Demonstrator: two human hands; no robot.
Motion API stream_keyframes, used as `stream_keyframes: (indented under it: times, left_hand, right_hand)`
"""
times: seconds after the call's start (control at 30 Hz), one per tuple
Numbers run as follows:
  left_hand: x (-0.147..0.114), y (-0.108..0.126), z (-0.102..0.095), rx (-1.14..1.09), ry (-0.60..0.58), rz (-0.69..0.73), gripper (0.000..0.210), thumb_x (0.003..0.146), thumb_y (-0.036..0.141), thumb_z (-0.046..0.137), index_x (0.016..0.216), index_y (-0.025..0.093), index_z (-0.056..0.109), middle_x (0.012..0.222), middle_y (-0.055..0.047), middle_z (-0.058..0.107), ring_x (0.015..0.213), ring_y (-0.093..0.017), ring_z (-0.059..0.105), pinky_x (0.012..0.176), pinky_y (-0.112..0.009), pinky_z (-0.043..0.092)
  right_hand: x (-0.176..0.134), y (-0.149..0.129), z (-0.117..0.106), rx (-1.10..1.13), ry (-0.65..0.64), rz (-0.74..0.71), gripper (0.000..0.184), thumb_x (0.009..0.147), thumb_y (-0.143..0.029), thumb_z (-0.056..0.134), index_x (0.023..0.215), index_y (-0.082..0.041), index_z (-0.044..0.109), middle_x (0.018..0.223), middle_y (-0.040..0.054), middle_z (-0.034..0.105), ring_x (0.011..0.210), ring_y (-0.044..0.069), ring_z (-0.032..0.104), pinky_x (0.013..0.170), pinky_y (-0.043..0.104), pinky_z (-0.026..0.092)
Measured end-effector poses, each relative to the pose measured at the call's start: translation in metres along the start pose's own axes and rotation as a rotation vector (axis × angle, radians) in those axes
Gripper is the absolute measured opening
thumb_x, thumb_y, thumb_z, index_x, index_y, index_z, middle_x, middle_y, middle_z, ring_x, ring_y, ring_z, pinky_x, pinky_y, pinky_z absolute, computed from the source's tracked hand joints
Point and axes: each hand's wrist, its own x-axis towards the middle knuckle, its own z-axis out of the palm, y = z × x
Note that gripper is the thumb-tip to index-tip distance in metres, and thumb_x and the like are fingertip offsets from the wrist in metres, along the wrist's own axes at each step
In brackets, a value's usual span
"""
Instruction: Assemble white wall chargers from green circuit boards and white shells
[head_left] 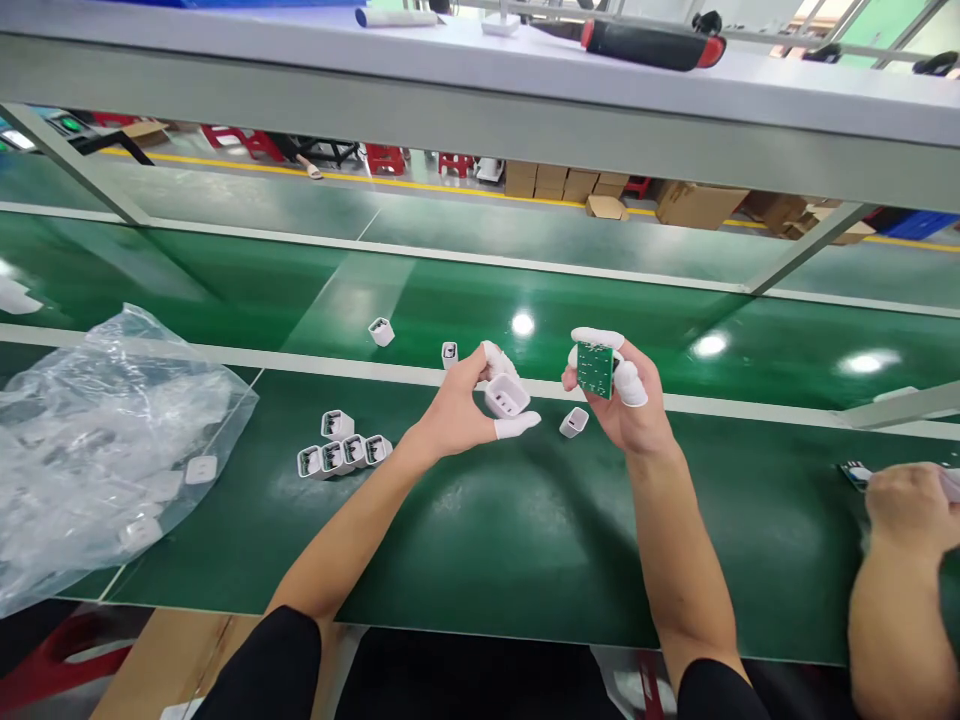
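Note:
My left hand (469,405), with white finger cots on its fingertips, grips a white charger housing (506,397), its slotted face toward me. In my right hand (626,395), also wearing finger cots, a green circuit board (595,370) is held upright between thumb and fingers. The two parts are apart. Just below and between my hands, a white housing (574,422) lies on the green mat. Several white housings with parts inside (332,458) stand grouped left of my left forearm. Beyond my left hand are two more housings, one small (449,354) and one farther off (382,331).
A clear plastic bag (112,450) of white housings lies at the left. At the right edge, another person's hand (911,510) is beside a circuit board (855,474). A raised shelf (480,110) crosses above the bench, with a black-and-red tool (652,45) on it.

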Motion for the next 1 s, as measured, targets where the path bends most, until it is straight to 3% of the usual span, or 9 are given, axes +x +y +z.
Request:
stream_keyframes:
  times: [0.07, 0.17, 0.27, 0.37, 0.5, 0.57, 0.7, 0.83, 1.0]
  left_hand:
    - [-0.002, -0.002, -0.002, -0.161, 0.095, -0.063, 0.067, 0.069, 0.036, 0.105, 0.092, 0.026, 0.043, 0.092, 0.003, 0.068, 0.079, -0.015, 0.068, 0.069, -0.029, 0.054]
    - [0.001, -0.016, -0.003, -0.362, 0.230, -0.332, 0.062, 0.074, 0.047, 0.101, 0.099, 0.025, 0.049, 0.082, 0.003, 0.067, 0.066, -0.013, 0.065, 0.057, -0.026, 0.045]
    - [0.010, -0.033, -0.004, -0.527, 0.225, -0.561, 0.059, 0.072, 0.054, 0.100, 0.094, 0.022, 0.056, 0.078, 0.001, 0.067, 0.054, -0.007, 0.049, 0.050, -0.024, 0.031]
    - [0.014, -0.042, -0.004, -0.623, 0.194, -0.616, 0.053, 0.079, 0.060, 0.092, 0.097, 0.020, 0.063, 0.085, -0.005, 0.073, 0.053, -0.007, 0.044, 0.050, -0.025, 0.029]
    - [0.007, -0.034, -0.004, -0.602, 0.025, -0.493, 0.054, 0.103, 0.068, 0.060, 0.127, 0.020, 0.066, 0.107, -0.012, 0.079, 0.067, -0.016, 0.060, 0.060, -0.033, 0.048]
    - [-0.001, -0.025, -0.006, -0.482, -0.053, -0.373, 0.052, 0.109, 0.065, 0.055, 0.138, 0.023, 0.063, 0.105, -0.010, 0.077, 0.076, -0.020, 0.066, 0.069, -0.037, 0.055]
    - [-0.012, -0.009, -0.009, -0.289, -0.207, -0.123, 0.042, 0.109, 0.051, 0.065, 0.146, 0.032, 0.058, 0.109, -0.007, 0.068, 0.090, -0.020, 0.068, 0.081, -0.037, 0.062]
    - [-0.015, 0.003, -0.010, -0.139, -0.166, 0.089, 0.049, 0.101, 0.032, 0.081, 0.145, 0.038, 0.060, 0.134, -0.008, 0.054, 0.114, -0.021, 0.067, 0.094, -0.036, 0.066]
    - [-0.016, 0.014, -0.011, -0.028, -0.140, 0.249, 0.051, 0.098, 0.027, 0.085, 0.143, 0.036, 0.062, 0.128, -0.008, 0.056, 0.116, -0.023, 0.066, 0.091, -0.037, 0.067]
  right_hand:
    - [-0.003, -0.007, -0.003, 0.027, 0.056, 0.025, 0.069, 0.088, -0.092, 0.069, 0.118, -0.031, 0.082, 0.094, 0.0047, 0.071, 0.069, 0.020, 0.065, 0.065, 0.039, 0.062]
    - [0.003, -0.007, -0.020, 0.054, 0.182, 0.006, 0.070, 0.099, -0.092, 0.048, 0.118, -0.034, 0.082, 0.102, 0.0069, 0.072, 0.077, 0.021, 0.067, 0.074, 0.040, 0.066]
    - [0.015, 0.005, -0.041, 0.015, 0.263, -0.015, 0.068, 0.103, -0.089, 0.044, 0.118, -0.034, 0.082, 0.110, 0.0080, 0.072, 0.092, 0.024, 0.071, 0.091, 0.044, 0.067]
    - [0.026, 0.020, -0.049, 0.000, 0.326, 0.031, 0.063, 0.099, -0.088, 0.054, 0.113, -0.032, 0.081, 0.113, 0.0080, 0.073, 0.096, 0.025, 0.072, 0.097, 0.048, 0.067]
    - [0.023, 0.025, -0.029, -0.008, 0.279, 0.082, 0.041, 0.089, -0.068, 0.084, 0.110, -0.033, 0.080, 0.117, 0.0057, 0.076, 0.098, 0.024, 0.072, 0.095, 0.047, 0.066]
    - [0.016, 0.020, -0.014, -0.053, 0.203, 0.054, 0.040, 0.084, -0.058, 0.092, 0.113, -0.034, 0.080, 0.114, 0.0048, 0.076, 0.097, 0.026, 0.073, 0.089, 0.048, 0.067]
    - [-0.005, 0.002, 0.012, -0.142, 0.136, -0.168, 0.040, 0.079, -0.049, 0.096, 0.114, -0.036, 0.082, 0.110, 0.0041, 0.078, 0.095, 0.028, 0.074, 0.083, 0.049, 0.067]
    - [-0.023, -0.015, 0.024, -0.274, 0.102, -0.401, 0.040, 0.083, -0.044, 0.095, 0.121, -0.039, 0.082, 0.107, 0.0056, 0.080, 0.094, 0.030, 0.076, 0.082, 0.054, 0.068]
    - [-0.035, -0.011, 0.026, -0.348, 0.078, -0.513, 0.054, 0.076, -0.044, 0.098, 0.127, -0.042, 0.081, 0.112, 0.0060, 0.085, 0.105, 0.039, 0.080, 0.085, 0.063, 0.069]
